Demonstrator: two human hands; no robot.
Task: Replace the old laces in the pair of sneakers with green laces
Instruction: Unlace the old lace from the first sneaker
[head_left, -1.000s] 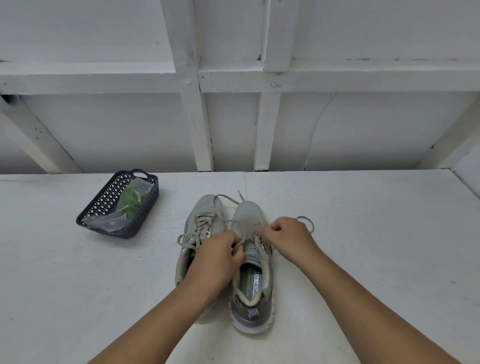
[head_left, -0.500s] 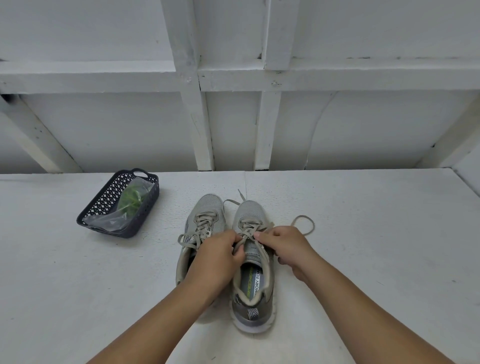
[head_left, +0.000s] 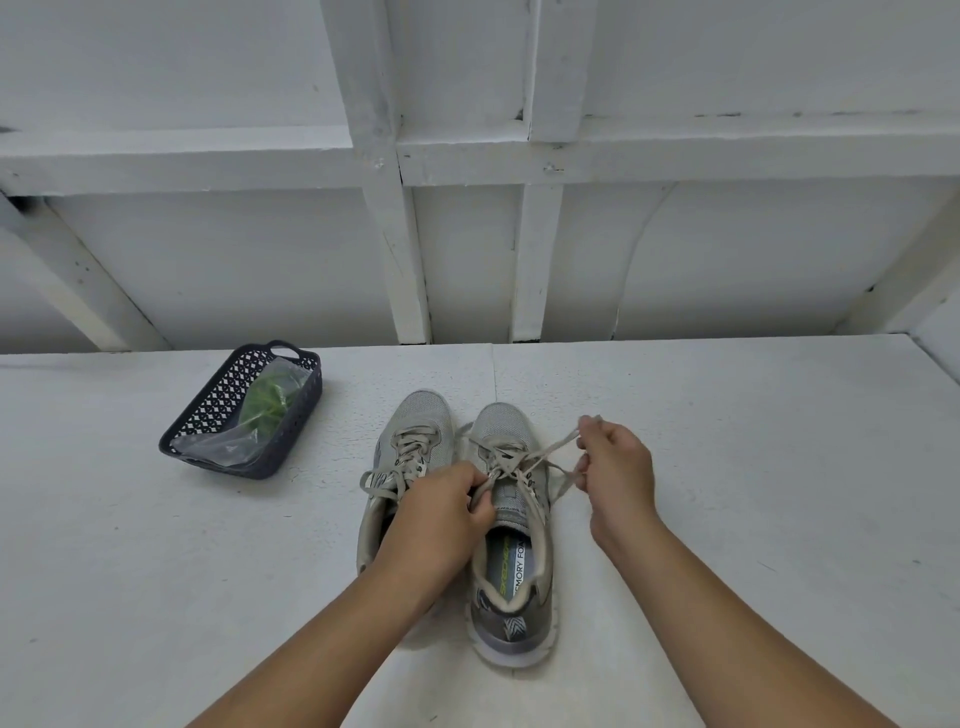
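Mid-worktop, the right hand (head_left: 615, 465), now swung out right, pinches the old lace (head_left: 550, 448) drawn taut from the right sneaker (head_left: 511, 525), undoing it while the left hand (head_left: 441, 514) pinches its eyelet flap.

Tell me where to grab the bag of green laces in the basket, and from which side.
Pinch the loose clear end of the bag where it lies flat at the near end of the basket, coming from above. The basket is open-topped with walls all round, and the green laces bunch at the far end.
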